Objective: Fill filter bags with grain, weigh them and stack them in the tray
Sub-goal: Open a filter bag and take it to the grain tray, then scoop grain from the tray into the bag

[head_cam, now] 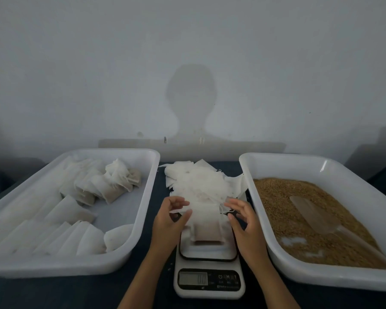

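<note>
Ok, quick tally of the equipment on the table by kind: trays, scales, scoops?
Trays: 2, the left tray with bags and the right tray with grain
Scales: 1, the scale
Scoops: 1, the scoop lying in the grain
Total: 4
</note>
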The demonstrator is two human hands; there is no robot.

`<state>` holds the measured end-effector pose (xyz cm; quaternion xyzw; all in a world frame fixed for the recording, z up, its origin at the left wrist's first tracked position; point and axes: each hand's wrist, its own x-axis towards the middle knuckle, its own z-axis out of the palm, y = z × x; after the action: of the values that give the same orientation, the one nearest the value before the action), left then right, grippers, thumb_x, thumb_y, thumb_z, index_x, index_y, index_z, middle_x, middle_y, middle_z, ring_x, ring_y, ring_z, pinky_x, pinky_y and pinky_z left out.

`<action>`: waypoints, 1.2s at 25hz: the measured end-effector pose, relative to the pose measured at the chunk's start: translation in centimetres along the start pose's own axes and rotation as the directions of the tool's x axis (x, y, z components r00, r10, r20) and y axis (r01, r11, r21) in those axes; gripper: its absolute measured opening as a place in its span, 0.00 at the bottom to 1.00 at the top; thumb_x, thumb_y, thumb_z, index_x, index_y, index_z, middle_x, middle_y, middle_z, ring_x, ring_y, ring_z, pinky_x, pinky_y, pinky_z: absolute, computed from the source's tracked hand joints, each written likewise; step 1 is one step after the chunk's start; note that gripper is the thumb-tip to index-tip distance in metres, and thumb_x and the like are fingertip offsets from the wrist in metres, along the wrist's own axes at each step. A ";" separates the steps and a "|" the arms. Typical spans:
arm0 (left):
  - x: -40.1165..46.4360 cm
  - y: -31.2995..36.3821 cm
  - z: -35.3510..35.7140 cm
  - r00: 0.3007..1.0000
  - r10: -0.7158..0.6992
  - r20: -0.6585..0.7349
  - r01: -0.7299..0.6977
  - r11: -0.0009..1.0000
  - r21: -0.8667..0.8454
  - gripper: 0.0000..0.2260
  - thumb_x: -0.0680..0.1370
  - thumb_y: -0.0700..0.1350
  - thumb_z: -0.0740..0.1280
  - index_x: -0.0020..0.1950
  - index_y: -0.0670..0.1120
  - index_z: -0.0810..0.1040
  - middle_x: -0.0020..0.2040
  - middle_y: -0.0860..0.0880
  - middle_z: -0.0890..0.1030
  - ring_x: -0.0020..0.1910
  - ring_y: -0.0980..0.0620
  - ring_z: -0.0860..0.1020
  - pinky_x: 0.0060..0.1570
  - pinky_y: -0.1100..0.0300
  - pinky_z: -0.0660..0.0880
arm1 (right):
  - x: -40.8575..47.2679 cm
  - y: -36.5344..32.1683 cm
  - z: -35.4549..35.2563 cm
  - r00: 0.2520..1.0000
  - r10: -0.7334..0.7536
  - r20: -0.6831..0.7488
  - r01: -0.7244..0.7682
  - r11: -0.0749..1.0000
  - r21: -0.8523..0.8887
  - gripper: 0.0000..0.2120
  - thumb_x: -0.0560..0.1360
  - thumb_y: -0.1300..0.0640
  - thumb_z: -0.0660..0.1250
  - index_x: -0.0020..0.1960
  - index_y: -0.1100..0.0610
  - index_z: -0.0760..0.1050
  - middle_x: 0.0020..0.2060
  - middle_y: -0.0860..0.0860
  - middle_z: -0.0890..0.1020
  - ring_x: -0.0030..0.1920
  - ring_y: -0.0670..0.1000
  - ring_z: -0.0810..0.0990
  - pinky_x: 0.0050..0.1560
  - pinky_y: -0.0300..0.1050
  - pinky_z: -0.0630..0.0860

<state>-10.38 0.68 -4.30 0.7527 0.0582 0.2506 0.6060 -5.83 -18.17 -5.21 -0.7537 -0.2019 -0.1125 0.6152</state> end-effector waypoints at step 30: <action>2.4 -0.8 2.1 0.971 -0.194 0.142 0.141 0.937 0.318 0.20 0.74 0.52 0.71 0.61 0.44 0.75 0.60 0.48 0.76 0.55 0.55 0.76 0.57 0.63 0.75 | 3.0 -0.2 2.1 0.971 0.211 0.110 -0.186 0.961 -0.202 0.10 0.76 0.58 0.67 0.56 0.49 0.73 0.50 0.44 0.78 0.52 0.41 0.76 0.44 0.28 0.70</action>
<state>-7.21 -0.06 -4.65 0.8485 0.1080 0.1201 0.5040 -3.40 -15.63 -4.21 -0.8313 -0.1534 -0.0192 0.5339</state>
